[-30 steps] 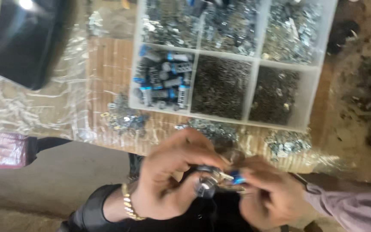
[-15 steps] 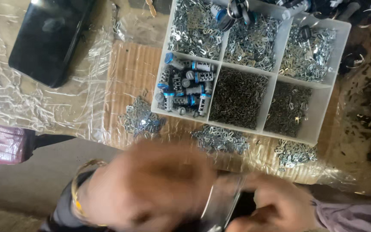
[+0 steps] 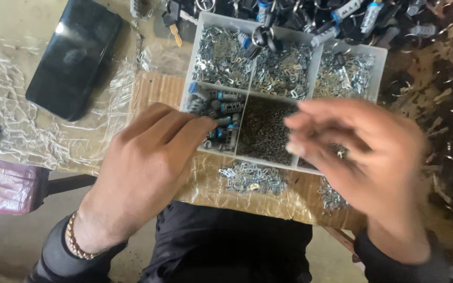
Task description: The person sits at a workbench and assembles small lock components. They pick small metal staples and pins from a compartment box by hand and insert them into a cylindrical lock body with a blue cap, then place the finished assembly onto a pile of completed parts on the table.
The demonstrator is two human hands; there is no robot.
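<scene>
My left hand (image 3: 148, 162) reaches forward, its fingertips bunched together at the lower-left compartment of a white divided tray (image 3: 189, 73). That compartment holds several small blue-and-silver cylinders (image 3: 225, 99). Whether the fingers pinch one is hidden. My right hand (image 3: 365, 152) is blurred and hovers over the tray's lower-right compartment, back of the hand up, fingers loosely extended to the left. A tiny silvery bit (image 3: 339, 153) shows by its fingers. The middle lower compartment holds dark small parts (image 3: 266, 131), and the upper ones hold silvery metal clips (image 3: 284, 71).
A black phone (image 3: 74, 57) lies at the upper left on crinkled plastic wrap (image 3: 53, 136). Loose piles of metal clips (image 3: 250, 178) sit in front of the tray. Black and blue keyring parts (image 3: 342, 15) crowd the far edge. A pink bundle (image 3: 6, 186) is at the left.
Both hands were together near my lap around a small blue-and-silver part. They have separated and moved up to the tray, the left to the cylinder compartment, the right over the lower right.
</scene>
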